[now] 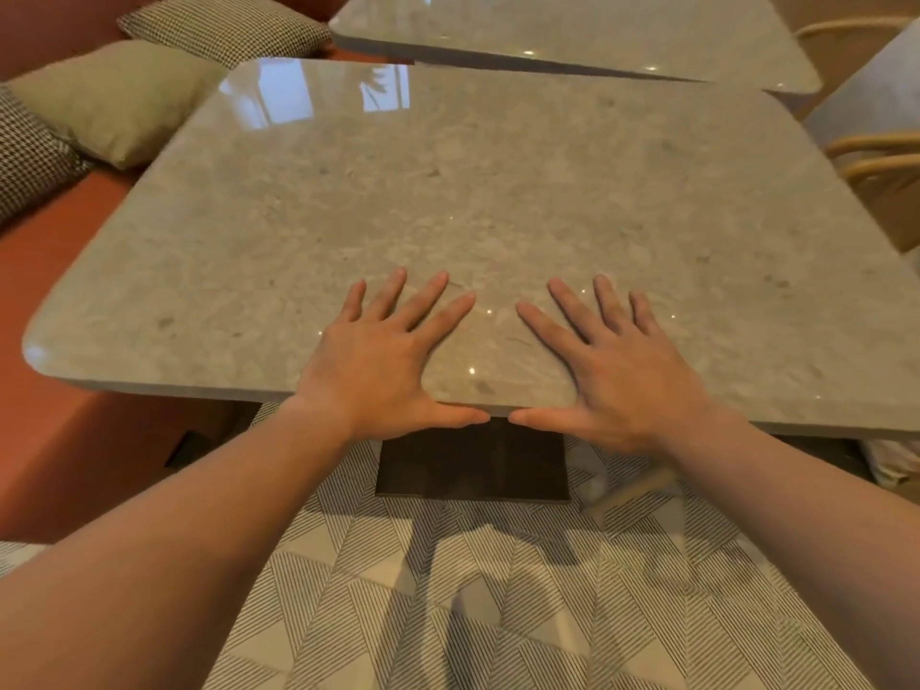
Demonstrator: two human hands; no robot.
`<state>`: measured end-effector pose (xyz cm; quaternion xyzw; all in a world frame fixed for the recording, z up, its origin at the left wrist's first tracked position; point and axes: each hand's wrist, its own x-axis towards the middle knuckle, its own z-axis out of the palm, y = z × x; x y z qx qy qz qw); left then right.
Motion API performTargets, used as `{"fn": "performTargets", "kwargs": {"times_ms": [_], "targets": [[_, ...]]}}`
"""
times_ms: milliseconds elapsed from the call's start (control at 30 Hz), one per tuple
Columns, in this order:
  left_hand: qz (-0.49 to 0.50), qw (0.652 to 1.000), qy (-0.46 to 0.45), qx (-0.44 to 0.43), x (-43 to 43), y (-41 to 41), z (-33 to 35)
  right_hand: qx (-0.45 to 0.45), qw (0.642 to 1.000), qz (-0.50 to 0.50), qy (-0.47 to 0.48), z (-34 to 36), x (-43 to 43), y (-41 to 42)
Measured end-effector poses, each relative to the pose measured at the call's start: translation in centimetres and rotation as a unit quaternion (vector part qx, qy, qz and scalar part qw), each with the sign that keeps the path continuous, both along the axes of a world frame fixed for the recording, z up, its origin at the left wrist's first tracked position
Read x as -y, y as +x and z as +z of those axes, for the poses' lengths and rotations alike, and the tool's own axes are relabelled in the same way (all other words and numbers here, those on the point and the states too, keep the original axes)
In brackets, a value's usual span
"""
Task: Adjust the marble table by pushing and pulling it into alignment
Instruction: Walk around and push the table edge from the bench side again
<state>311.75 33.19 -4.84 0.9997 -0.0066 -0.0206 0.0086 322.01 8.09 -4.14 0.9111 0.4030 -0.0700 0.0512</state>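
I see the marble desk (448, 201) beside the red bench (59, 440), its near edge under my left hand (378, 371) and right hand (622, 376), fingers (428, 301) spread flat on top, thumbs along the rim, nearly touching.

A: so where are we at? We've got both palms flat on the near edge of the square beige marble table (473, 201), left hand (383, 361) just left of the right hand (617, 366), thumbs hooked over the rim, tips nearly touching.

B: yep, and under that edge sits the dark square pedestal base (473, 463) on the striped patterned floor (473, 600). Behind our table there's a second pale marble table (572, 32), close but apart. Left of us is the rust-orange bench (59, 301) with the plain olive cushion (109, 97) on it, and the curved light wooden chairs (876, 156) are off to the right.
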Motion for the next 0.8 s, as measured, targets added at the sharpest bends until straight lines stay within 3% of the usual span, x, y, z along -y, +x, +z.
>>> {"fn": "performTargets", "kwargs": {"times_ms": [800], "targets": [[-0.051,0.998,0.016,0.023,-9.1,4.9,0.3,0.008,0.999,-0.047,0.024,-0.8,-8.4,2.0]]}}
